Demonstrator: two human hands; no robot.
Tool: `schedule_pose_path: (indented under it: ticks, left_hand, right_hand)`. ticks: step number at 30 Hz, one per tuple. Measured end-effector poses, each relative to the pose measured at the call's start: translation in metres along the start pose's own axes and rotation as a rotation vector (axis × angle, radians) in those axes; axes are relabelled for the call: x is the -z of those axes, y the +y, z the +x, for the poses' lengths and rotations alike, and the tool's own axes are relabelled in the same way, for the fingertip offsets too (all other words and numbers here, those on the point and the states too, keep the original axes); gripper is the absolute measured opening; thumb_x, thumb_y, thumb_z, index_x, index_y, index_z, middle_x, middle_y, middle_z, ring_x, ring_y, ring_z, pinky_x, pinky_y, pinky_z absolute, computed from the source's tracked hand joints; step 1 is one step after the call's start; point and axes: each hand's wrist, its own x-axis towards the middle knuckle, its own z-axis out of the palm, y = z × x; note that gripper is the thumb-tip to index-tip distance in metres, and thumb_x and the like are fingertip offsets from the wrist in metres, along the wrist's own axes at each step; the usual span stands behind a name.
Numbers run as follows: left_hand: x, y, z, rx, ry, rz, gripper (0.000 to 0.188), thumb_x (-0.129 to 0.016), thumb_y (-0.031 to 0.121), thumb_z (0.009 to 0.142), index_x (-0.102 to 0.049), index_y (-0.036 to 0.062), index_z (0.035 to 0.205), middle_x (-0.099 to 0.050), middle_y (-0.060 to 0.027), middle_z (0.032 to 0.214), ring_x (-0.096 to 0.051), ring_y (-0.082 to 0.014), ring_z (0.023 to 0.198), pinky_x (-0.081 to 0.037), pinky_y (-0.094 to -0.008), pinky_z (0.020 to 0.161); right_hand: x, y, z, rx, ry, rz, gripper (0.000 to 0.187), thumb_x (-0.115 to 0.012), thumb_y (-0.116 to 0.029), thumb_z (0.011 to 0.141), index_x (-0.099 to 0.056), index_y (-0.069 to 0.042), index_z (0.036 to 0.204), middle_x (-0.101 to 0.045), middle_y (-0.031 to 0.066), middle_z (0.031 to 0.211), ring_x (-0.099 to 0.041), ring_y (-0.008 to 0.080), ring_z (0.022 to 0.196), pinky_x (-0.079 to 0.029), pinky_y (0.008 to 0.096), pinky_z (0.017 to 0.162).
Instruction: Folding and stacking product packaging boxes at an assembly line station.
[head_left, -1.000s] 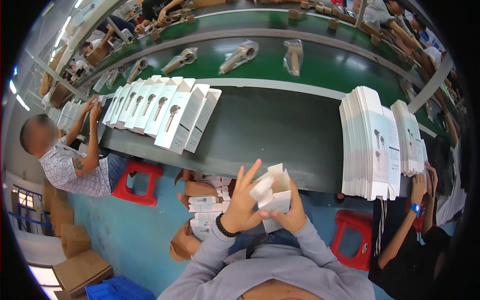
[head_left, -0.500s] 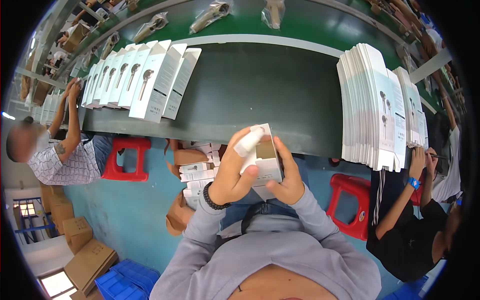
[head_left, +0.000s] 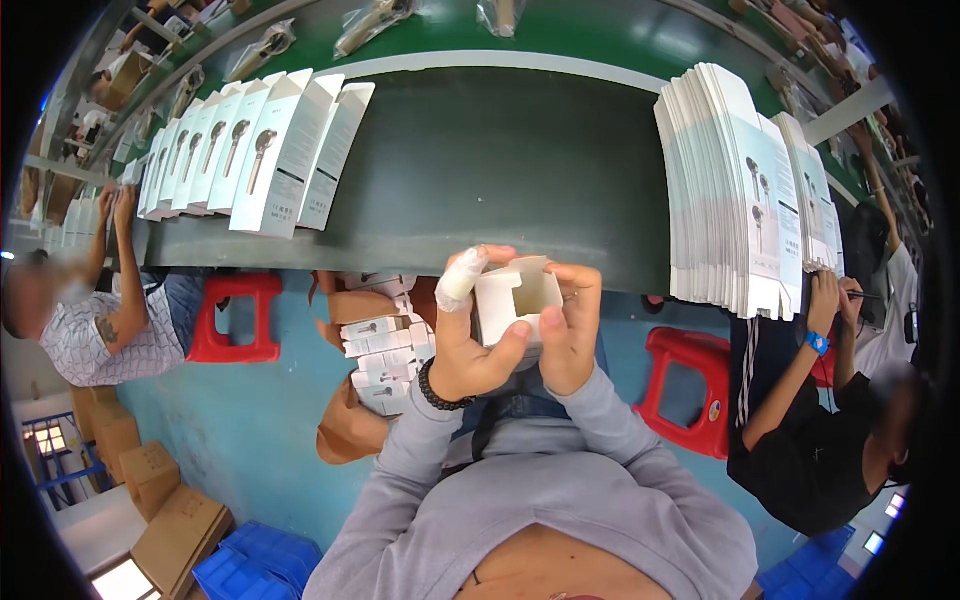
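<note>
A small white carton (head_left: pixel 497 310) is held between my two hands at the table's near edge, its end flaps up and the hollow inside showing. My left hand (head_left: pixel 462 352) grips its left side, thumb on the near wall, with a white wrapping (head_left: pixel 461 281) round one finger. Against the right side my right hand (head_left: pixel 572 345) is closed, thumb at the near corner. On the table's left stands a row of formed cartons (head_left: pixel 262 160), printed with a shower head and open at the top. Folded flat cartons (head_left: pixel 712 190) stand tightly stacked at the right.
Below the table's near edge, an open brown box (head_left: pixel 350 432) holds several small printed cartons (head_left: pixel 382 355). Red stools (head_left: pixel 235 318) stand on both sides. Co-workers sit left (head_left: pixel 120 330) and right (head_left: pixel 810 450). Bagged shower heads (head_left: pixel 372 25) lie on the green surface beyond.
The carton has turned so its open end faces up toward me more squarely. My left fingers have shifted out to its left side. The whole view has moved slightly.
</note>
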Motion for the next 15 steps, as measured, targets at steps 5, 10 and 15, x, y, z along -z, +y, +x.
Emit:
schedule_pose_path:
  ticks: [5,10,15]
  left_hand:
    - [0.005,0.006,-0.001,-0.002,-0.178,0.244,0.064,-0.052,0.037,0.086,-0.026,0.0043,0.134,-0.040,-0.0217,0.119,-0.046,-0.0274,0.103,-0.037,-0.0398,0.087]
    - [0.017,0.020,0.013,0.081,-0.380,0.440,0.080,-0.042,0.065,0.079,-0.037,0.0004,0.126,-0.048,-0.0163,0.100,-0.029,-0.0413,0.123,-0.025,-0.0543,0.095]
    - [0.023,0.021,0.020,0.134,-0.485,0.387,0.058,-0.053,0.031,0.085,-0.035,-0.0019,0.129,-0.049,-0.0167,0.102,-0.042,-0.0357,0.114,-0.031,-0.0500,0.093]
  right_hand:
    - [0.001,-0.005,0.002,-0.011,0.053,0.093,0.036,-0.051,-0.017,0.089,-0.034,-0.001,0.116,-0.047,0.0128,0.109,-0.047,0.0165,0.099,-0.039,0.0308,0.087]
    - [0.009,-0.001,0.003,-0.076,0.057,0.051,0.034,-0.051,-0.018,0.089,-0.038,-0.001,0.115,-0.048,0.0105,0.108,-0.047,0.0139,0.095,-0.039,0.0283,0.084]
    - [0.007,-0.004,0.000,-0.184,0.009,0.073,0.033,-0.050,-0.017,0.088,-0.038,-0.001,0.115,-0.047,0.0097,0.108,-0.047,0.0135,0.095,-0.038,0.0275,0.084]
